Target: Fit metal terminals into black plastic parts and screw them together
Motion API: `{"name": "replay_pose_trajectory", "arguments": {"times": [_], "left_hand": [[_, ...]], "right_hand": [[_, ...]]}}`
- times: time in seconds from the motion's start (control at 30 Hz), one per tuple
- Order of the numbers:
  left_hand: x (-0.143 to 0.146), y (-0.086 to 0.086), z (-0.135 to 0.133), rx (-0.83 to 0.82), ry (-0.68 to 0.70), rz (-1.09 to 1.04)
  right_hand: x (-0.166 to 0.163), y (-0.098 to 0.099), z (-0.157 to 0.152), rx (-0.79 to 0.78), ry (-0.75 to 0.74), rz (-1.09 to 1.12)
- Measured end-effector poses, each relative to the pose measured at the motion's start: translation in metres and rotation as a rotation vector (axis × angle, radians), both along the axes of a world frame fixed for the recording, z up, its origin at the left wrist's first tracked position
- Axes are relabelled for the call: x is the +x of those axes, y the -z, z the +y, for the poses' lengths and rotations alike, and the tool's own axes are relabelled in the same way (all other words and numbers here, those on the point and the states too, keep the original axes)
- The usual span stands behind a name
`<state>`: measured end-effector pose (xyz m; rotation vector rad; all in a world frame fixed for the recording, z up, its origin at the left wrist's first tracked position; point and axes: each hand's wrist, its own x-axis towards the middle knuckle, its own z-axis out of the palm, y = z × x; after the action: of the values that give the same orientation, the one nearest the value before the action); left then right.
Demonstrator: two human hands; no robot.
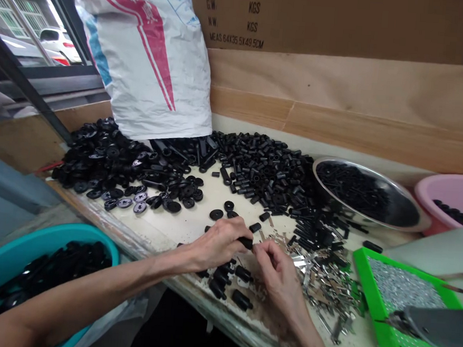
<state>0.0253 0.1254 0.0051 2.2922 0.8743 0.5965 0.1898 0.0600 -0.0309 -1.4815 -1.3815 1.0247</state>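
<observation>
A short black tube (245, 242) is sitting in the left hand (220, 244), over the front part of a pale table (164, 224). The left fingers are curling closely around it. The right hand (278, 272) is meeting the tube's end, its thumb and forefinger pressing nearly together; whether they are pinching a tiny piece, I cannot tell. Below the 2 hands, black capped cylinders (241, 300) are lying loose. To the right, metal strips (327, 283) are spreading in a jumble. Beyond them, a steel bowl (411, 218) is holding many thin black pieces (349, 187), and a pink tub (424, 186) is holding a few dark ones. Nearer, a green basket (371, 289) is holding small silvery bits (406, 286), with a gray tool (438, 325) pointing across it. At lower left, a teal tub (15, 253) is holding glossy black parts (70, 262). Behind, a white sack (155, 73) is standing among black heaps.
</observation>
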Motion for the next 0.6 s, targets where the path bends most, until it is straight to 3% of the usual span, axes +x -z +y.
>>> {"name": "replay_pose_trajectory", "arguments": {"times": [0.27, 0.6], "left_hand": [[0.003, 0.021, -0.007, 0.158, 0.024, -0.044], [0.006, 0.030, 0.000, 0.105, 0.074, -0.011]], "right_hand": [[0.001, 0.009, -0.001, -0.116, 0.000, 0.196], [-0.001, 0.008, 0.004, -0.125, 0.096, 0.206]]}}
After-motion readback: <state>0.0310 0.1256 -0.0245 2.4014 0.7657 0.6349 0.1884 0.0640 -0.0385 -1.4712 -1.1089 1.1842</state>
